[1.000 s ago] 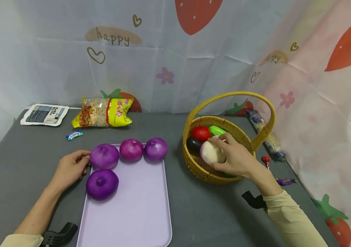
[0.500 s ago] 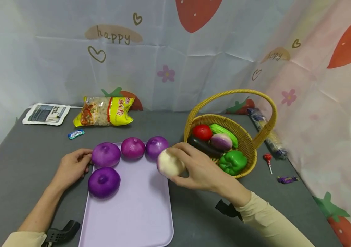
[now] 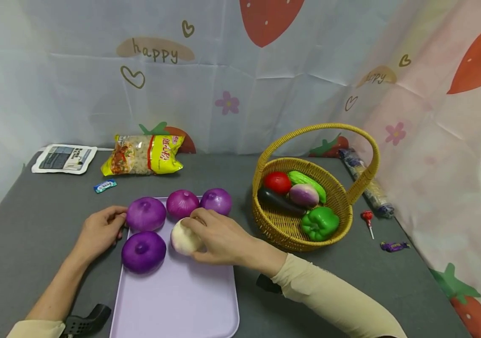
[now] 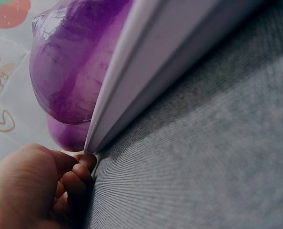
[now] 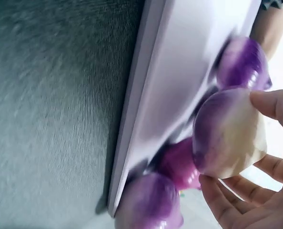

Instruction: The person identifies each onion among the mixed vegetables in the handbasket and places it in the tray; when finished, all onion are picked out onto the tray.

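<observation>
My right hand (image 3: 225,239) holds an onion (image 3: 185,237) over the upper part of the pale lilac tray (image 3: 181,300), fingertips and thumb round its sides. Its cream-coloured underside faces up in the head view; the right wrist view shows purple on the far half of this onion (image 5: 227,133). Two purple onions stand at the tray's left side, the nearer a dark onion (image 3: 143,252). At the back edge are a magenta onion (image 3: 182,203) and another purple onion (image 3: 216,201). With bent fingers, my left hand (image 3: 100,232) pinches the tray's left rim (image 4: 101,112) beside the back-left onion (image 3: 145,213).
Right of the tray stands a yellow wicker basket (image 3: 274,239) holding a tomato (image 3: 277,182), eggplants (image 3: 280,202), a green pepper (image 3: 320,224) and a light green vegetable (image 3: 307,184). Behind lie a yellow food bag (image 3: 143,155) and a white pouch (image 3: 65,158). A lollipop (image 3: 367,218) lies right.
My right hand has lifted the onion out of the basket and carried it left over the tray. My left hand has stayed at the tray's edge.
</observation>
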A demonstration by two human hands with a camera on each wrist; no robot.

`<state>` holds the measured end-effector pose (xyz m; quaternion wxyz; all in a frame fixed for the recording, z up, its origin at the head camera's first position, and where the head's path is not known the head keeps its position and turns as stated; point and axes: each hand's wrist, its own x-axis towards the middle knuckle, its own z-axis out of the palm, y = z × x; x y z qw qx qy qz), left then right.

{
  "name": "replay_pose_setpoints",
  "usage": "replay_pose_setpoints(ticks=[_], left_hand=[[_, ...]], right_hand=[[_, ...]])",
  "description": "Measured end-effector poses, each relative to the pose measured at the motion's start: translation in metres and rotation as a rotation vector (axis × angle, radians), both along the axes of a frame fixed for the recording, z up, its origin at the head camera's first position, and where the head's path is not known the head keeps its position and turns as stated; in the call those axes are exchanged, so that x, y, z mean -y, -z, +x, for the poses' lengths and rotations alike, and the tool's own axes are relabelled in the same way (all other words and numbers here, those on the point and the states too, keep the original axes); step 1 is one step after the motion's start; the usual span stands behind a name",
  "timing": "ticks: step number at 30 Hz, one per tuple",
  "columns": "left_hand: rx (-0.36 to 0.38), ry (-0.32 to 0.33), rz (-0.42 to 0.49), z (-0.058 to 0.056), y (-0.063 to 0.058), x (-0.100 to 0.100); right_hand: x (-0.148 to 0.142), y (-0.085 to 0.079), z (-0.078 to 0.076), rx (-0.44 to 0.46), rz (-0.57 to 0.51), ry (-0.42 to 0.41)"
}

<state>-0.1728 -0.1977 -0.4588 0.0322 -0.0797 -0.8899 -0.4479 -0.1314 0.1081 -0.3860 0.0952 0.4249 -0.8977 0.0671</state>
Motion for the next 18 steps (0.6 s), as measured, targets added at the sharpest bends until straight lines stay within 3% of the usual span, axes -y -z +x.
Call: replay_pose_setpoints(ticks=[8, 14, 18], left_hand=[[-0.016, 0.005, 0.002, -0.0003, -0.0028, -0.0025], [-0.017, 0.002, -0.017, 0.0008, -0.0032, -0.0012], [-0.014, 0.005, -0.022, 0.0015, -0.0026, -0.0013]], right_hand=[[0.0045, 0.0096, -0.0022, -0.099, -0.007, -0.047], [0.0083, 0.0098, -0.0039, -0.036, -0.001, -0.036], [0.0089, 0.0107, -0.0039, -0.06, -0.007, -0.044]])
